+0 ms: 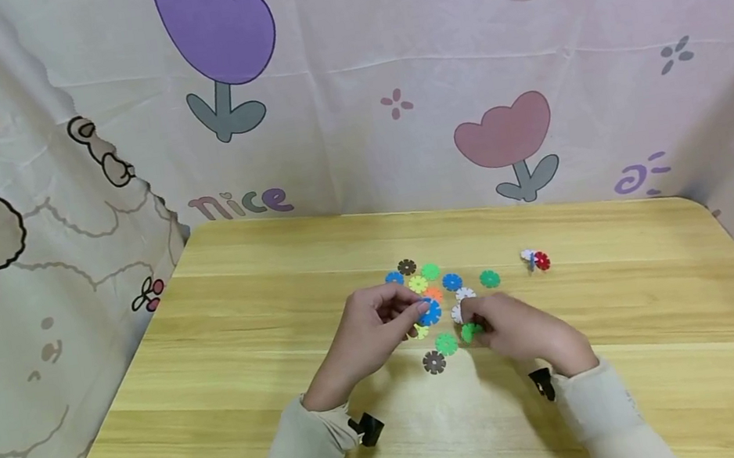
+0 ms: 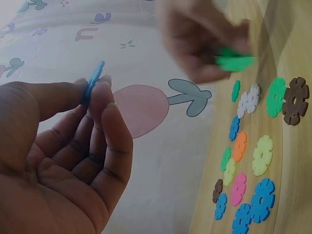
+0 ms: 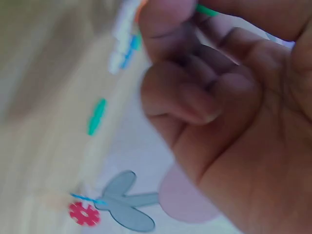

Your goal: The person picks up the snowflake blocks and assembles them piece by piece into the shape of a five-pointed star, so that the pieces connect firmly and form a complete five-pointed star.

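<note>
My left hand (image 1: 367, 333) pinches a blue snowflake disc (image 1: 432, 313) between thumb and fingertips; in the left wrist view this blue disc (image 2: 91, 84) is seen nearly edge-on. Across from it, my right hand (image 1: 522, 324) holds a green snowflake disc (image 1: 469, 332) in its fingertips, and the left wrist view shows that green disc (image 2: 235, 61) under a blurred hand. In the right wrist view only a sliver of the green disc (image 3: 206, 9) shows between the fingers. Both hands are over the scattered discs, including a white disc (image 1: 465, 293) near the right fingers.
Loose discs lie around the hands on the wooden table (image 1: 223, 314), among them a brown disc (image 1: 434, 362), a light green disc (image 1: 447, 344) and a dark green disc (image 1: 490, 279). Farther right sits a joined red, white and blue cluster (image 1: 541, 261). A printed curtain (image 1: 354, 144) hangs behind.
</note>
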Demonstrator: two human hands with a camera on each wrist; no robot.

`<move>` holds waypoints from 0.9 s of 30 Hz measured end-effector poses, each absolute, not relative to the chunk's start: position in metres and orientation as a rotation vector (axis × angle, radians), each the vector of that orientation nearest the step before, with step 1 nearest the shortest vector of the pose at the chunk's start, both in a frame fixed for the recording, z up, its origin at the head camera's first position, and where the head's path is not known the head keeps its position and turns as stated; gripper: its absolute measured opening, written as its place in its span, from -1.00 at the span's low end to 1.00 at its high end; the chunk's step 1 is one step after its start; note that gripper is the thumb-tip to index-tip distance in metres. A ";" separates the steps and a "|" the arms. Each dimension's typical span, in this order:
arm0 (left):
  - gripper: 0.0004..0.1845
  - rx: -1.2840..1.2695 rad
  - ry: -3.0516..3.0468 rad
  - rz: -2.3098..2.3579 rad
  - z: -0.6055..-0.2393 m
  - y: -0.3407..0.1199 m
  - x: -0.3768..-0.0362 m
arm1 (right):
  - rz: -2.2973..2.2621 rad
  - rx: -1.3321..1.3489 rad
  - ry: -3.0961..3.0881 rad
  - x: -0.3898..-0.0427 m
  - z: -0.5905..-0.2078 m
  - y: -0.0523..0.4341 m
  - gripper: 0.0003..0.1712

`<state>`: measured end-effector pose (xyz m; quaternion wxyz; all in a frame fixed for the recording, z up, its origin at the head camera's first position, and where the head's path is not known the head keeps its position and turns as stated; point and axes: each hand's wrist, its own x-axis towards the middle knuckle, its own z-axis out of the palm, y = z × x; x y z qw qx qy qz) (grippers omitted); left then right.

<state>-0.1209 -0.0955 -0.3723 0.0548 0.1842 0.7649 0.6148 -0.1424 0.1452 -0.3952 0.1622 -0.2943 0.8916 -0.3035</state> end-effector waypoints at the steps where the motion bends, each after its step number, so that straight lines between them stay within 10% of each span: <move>1: -0.91 0.554 2.314 1.872 -0.372 -0.096 -0.121 | -0.926 -0.877 2.555 -0.142 -0.391 0.148 -0.75; 27: -0.85 0.452 2.050 2.027 -0.364 -0.091 -0.117 | -1.645 -1.250 2.619 -0.125 -0.354 0.137 -0.73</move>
